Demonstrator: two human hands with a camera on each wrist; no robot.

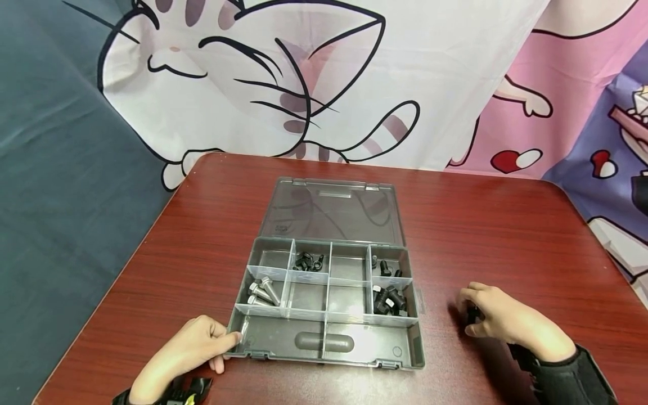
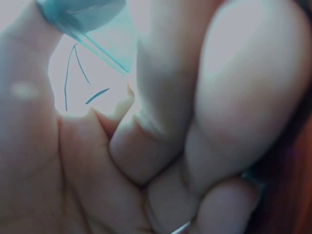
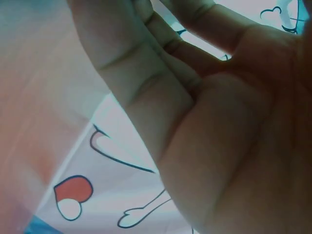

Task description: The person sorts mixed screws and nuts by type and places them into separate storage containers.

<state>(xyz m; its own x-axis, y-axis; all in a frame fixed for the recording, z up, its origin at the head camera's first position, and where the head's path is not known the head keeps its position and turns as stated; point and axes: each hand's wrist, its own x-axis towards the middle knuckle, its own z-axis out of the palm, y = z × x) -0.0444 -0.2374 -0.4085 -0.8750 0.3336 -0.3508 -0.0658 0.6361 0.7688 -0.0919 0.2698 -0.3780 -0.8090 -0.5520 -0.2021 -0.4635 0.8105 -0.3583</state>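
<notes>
A grey see-through compartment box (image 1: 372, 340) lies in the middle of the table. My left hand (image 1: 189, 346) grips its front left corner, thumb over the rim. Off to the right of the box, my right hand (image 1: 506, 320) has its fingers curled about a small black object (image 1: 473, 314), mostly hidden by the hand. Silver bolts (image 1: 270, 289) fill part of a left compartment. Larger black bolts (image 1: 390, 302) lie in a right one, with smaller black screws (image 1: 386, 269) behind them. Small black ring-ended pieces (image 1: 307, 262) occupy a back compartment. Both wrist views show mostly palm and fingers.
The box's lid (image 1: 334, 211) is folded back flat behind it. Everything rests on a reddish-brown table (image 1: 476, 225). Behind the table hangs a cloth with cartoon cats (image 1: 435, 67), and a blue-green cloth (image 1: 76, 197) is at the left.
</notes>
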